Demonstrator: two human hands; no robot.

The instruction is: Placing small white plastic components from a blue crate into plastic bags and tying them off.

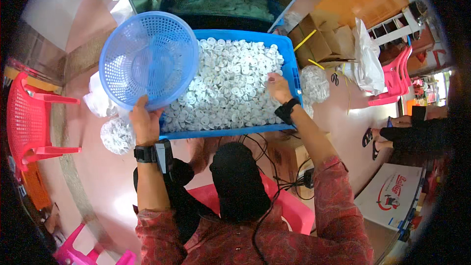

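My left hand grips the near rim of a round blue plastic colander, thumb on the rim. The colander is tilted over the left end of a blue rectangular tub, and nothing shows inside it. Small white round plastic pieces fill the tub in a thick layer. At the tub's right side my right hand rests over the pieces, fingers curled together; what they hold, if anything, is too small to make out. Both wrists wear black bands.
Plastic bags of white pieces lie left and right of the tub. An open cardboard box stands behind on the right. Pink chairs are around. Black cables run near my right arm. Another person's feet show at right.
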